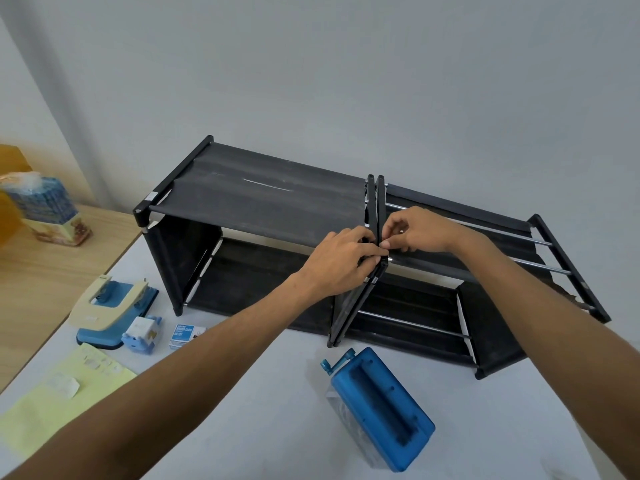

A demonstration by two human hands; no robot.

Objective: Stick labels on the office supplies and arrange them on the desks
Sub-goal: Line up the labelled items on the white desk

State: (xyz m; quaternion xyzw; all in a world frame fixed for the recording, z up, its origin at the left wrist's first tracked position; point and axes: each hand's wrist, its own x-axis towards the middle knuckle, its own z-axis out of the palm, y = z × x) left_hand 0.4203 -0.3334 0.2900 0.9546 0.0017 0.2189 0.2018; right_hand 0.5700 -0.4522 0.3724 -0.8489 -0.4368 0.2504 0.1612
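Two black fabric shelf racks stand side by side on the white table, the left rack [256, 199] and the right rack [485, 299]. Both my hands meet at the front top corner where their black end frames [375, 199] touch. My left hand [341, 261] has its fingers curled on the left frame's corner. My right hand [412, 232] pinches something small at that same spot; what it is I cannot tell. A yellow label sheet [62, 393] lies at the near left. A blue hand-crank shredder [377, 407] lies on the table in front of the racks.
A cream-and-blue hole punch [110, 310], a small blue-and-white tape dispenser [142, 332] and a box of binder clips [185, 336] sit left of the racks. A wooden desk [45, 275] adjoins at the left, holding a wrapped blue-patterned pack [48, 206].
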